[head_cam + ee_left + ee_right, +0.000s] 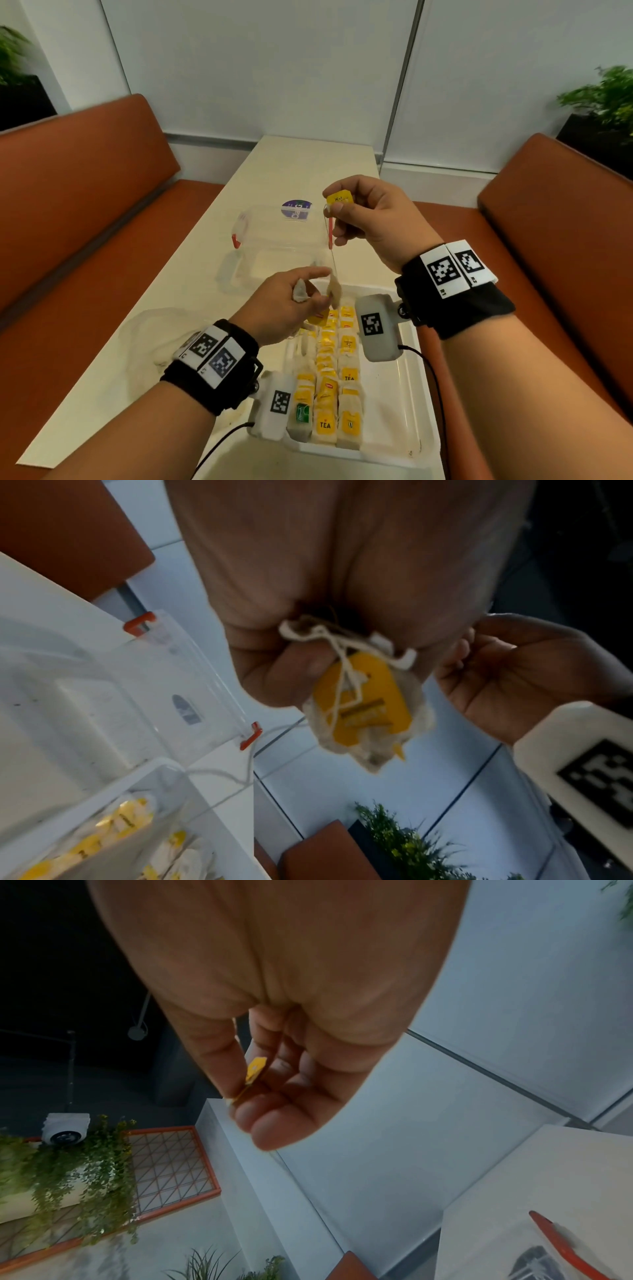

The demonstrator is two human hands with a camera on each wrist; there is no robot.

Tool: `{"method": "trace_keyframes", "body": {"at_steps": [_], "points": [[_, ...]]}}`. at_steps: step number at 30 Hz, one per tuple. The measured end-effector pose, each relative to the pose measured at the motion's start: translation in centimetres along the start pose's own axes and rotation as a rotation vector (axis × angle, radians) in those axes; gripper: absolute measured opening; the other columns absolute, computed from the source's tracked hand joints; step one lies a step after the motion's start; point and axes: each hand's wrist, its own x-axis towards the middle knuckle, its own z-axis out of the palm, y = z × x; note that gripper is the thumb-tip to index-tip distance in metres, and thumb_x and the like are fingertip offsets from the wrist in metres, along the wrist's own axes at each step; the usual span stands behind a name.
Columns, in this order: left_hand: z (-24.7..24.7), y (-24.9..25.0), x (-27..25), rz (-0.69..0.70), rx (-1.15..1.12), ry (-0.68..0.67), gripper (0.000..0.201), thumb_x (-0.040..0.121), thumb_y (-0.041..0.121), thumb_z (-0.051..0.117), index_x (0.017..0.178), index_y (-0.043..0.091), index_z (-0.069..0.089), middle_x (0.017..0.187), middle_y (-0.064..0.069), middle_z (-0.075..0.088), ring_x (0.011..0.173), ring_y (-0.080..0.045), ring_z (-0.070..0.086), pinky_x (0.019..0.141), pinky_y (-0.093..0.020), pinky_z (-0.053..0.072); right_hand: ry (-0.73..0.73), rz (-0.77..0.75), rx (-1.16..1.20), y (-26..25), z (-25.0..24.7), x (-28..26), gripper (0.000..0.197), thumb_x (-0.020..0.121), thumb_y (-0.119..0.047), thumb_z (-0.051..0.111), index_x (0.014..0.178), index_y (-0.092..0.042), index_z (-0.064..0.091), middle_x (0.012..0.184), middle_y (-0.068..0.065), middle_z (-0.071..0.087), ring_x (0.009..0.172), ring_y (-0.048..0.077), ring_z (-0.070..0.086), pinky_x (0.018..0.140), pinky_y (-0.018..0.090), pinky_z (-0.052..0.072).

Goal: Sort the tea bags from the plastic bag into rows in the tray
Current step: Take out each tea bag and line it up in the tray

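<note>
My right hand (337, 205) is raised over the table and pinches a yellow tea bag tag (339, 198) between thumb and fingers; the same tag (255, 1069) shows edge-on in the right wrist view. A thin string (332, 253) runs from it down to a pale tea bag (334, 291). My left hand (318, 287) grips that bag with another crumpled one (300, 291). The left wrist view shows a bag with a yellow tag (363, 704) and tangled strings in the curled fingers (291, 674). Below, the white tray (421, 394) holds rows of tea bags (325, 377).
A clear plastic box with red clips (274, 236) lies on the cream table (291, 164) beyond the tray. A crumpled clear plastic bag (150, 332) sits left of my left wrist. Orange benches (85, 192) flank the table on both sides.
</note>
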Motion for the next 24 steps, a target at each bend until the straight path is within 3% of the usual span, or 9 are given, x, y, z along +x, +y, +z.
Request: {"method": "trace_keyframes", "body": {"at_steps": [3,6,9,14,16,18,20,24], "points": [[0.4,0.4,0.6,0.046,0.133,0.006,0.009,0.092,0.019,0.063,0.090,0.026,0.068,0.078,0.007,0.068,0.072,-0.008,0.065,0.064,-0.021,0.051,-0.001,0.021,-0.012,0.2,-0.5,-0.6,0.014,0.089,-0.001,0.060,0.095,-0.013,0.064,0.078,0.006,0.066,0.059,0.017,0.058,0.062,0.035,0.054],[0.9,0.3,1.0,0.030,0.148,0.019,0.010,0.092,0.020,0.062,0.085,0.025,0.067,0.075,0.006,0.067,0.070,-0.007,0.063,0.068,-0.027,0.055,0.019,0.060,-0.046,1.1,-0.9,-1.1,0.015,0.090,0.001,0.059,0.095,-0.011,0.064,0.069,-0.002,0.067,0.058,0.017,0.058,0.058,0.032,0.054],[1.3,0.3,1.0,0.000,0.101,0.005,0.006,0.091,0.022,0.065,0.096,0.021,0.065,0.076,0.005,0.066,0.070,-0.009,0.065,0.071,-0.035,0.059,0.029,0.079,-0.052,1.7,-1.2,-1.6,0.014,0.090,0.001,0.058,0.097,-0.010,0.063,0.063,-0.007,0.066,0.057,0.016,0.058,0.058,0.030,0.054],[1.3,-0.1,1.3,-0.031,0.189,0.012,0.057,0.089,0.025,0.067,0.140,0.029,0.043,0.081,0.011,0.066,0.081,-0.006,0.067,0.076,-0.027,0.055,0.012,0.074,-0.006,1.8,-1.3,-1.7,0.016,0.090,0.002,0.057,0.096,-0.011,0.063,0.064,-0.006,0.067,0.057,0.017,0.057,0.058,0.030,0.053],[1.0,-0.3,1.7,-0.025,0.246,0.013,0.062,0.090,0.027,0.066,0.145,0.028,0.037,0.087,0.012,0.064,0.087,-0.008,0.066,0.081,-0.025,0.052,-0.003,0.069,0.001,1.6,-1.3,-1.7,0.015,0.091,0.002,0.057,0.097,-0.010,0.063,0.064,-0.006,0.067,0.057,0.018,0.057,0.058,0.030,0.053],[0.8,-0.5,1.9,-0.026,0.280,0.022,0.060,0.091,0.027,0.064,0.145,0.029,0.037,0.095,0.007,0.063,0.089,-0.010,0.065,0.076,-0.019,0.049,-0.018,0.061,0.007,1.4,-1.3,-1.6,0.015,0.091,0.002,0.056,0.097,-0.010,0.063,0.064,-0.006,0.066,0.057,0.018,0.056,0.058,0.030,0.053],[0.8,-0.4,1.9,-0.037,0.256,0.031,0.048,0.092,0.023,0.063,0.137,0.028,0.047,0.096,0.005,0.065,0.085,-0.010,0.066,0.069,-0.016,0.049,-0.024,0.055,0.010,1.3,-1.3,-1.4,0.015,0.091,0.002,0.056,0.097,-0.010,0.064,0.064,-0.006,0.065,0.057,0.018,0.055,0.058,0.030,0.053],[1.2,-0.3,1.9,-0.006,0.248,0.083,0.006,0.092,0.020,0.062,0.095,0.022,0.066,0.085,0.002,0.069,0.080,-0.017,0.065,0.071,-0.029,0.053,-0.007,0.057,0.034,1.2,-1.4,-1.4,0.015,0.091,0.003,0.056,0.094,-0.011,0.063,0.065,-0.005,0.067,0.056,0.018,0.055,0.057,0.029,0.053]]}}
